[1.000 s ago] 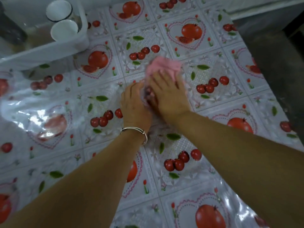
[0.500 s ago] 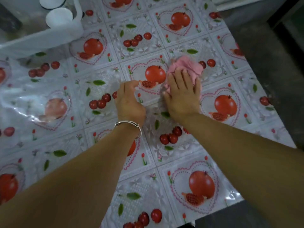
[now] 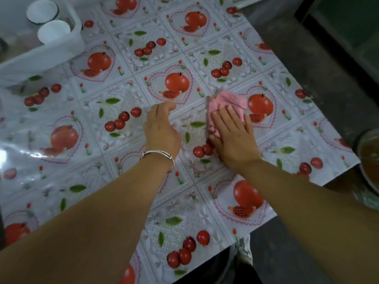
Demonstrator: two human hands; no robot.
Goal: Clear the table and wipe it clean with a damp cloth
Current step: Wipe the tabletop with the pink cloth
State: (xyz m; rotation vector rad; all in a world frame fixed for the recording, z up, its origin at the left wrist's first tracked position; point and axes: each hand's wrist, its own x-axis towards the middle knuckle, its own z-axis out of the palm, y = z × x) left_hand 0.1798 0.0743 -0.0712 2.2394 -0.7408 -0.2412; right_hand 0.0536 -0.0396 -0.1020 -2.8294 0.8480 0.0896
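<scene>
Far left up top you've got a white tub (image 3: 51, 52) sitting on the table (image 3: 123, 201), with two white cups (image 3: 53, 31) standing in its near corner, one just behind the other. The table is covered in a shiny plastic cloth printed with pomegranates and cherries, and there's a bright glare patch on its left edge.

Moving in, your left arm comes up from the bottom left, reaching out across the middle of the table, with a silver bangle (image 3: 159, 155) round the wrist. Your left hand (image 3: 162, 130) sits knuckles-up on the plastic cover, fingers loosely curled downward with the tips touching the surface. It's not holding anything as far as I can see.

Just to the right of it, with a small gap between, your right arm comes in from the bottom right corner. Your right hand (image 3: 233, 136) is flat, palm down, fingers straight and a bit spread, pressing on the pink cloth (image 3: 227, 101). The cloth is bunched up under and ahead of your fingers, right beside a printed pomegranate, over toward the right side of the table.

Far right, past the table edge, there's the rim of a round metal basin (image 3: 367, 158) down near the dark floor.
</scene>
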